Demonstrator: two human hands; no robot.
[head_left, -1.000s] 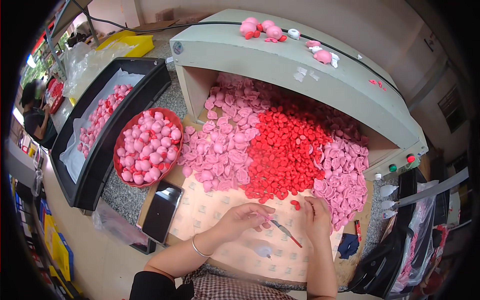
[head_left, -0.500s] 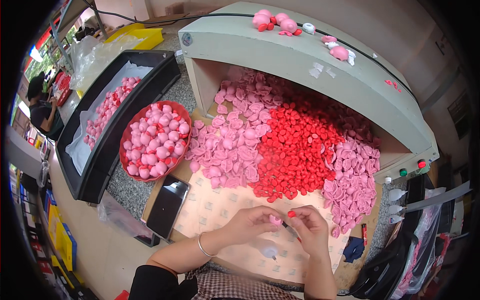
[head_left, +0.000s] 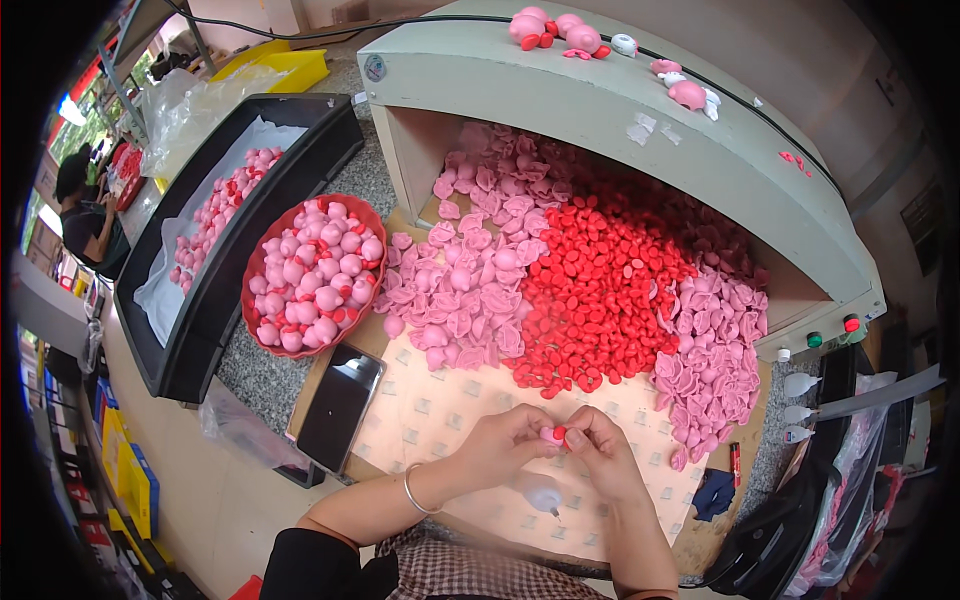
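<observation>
Left hand (head_left: 505, 440) & right hand (head_left: 600, 452) meet over the patterned board (head_left: 440, 420), both pinching a small pink-and-red piece (head_left: 553, 434) betw. fingertips. Piece lies roughly left–right, red end twd right hand. Glue bottle (head_left: 545, 498) just below.

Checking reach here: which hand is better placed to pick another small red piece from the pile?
Probably the right hand: the red pile lies straight ahead of it, while the left hand sits nearer the pink pieces.
</observation>
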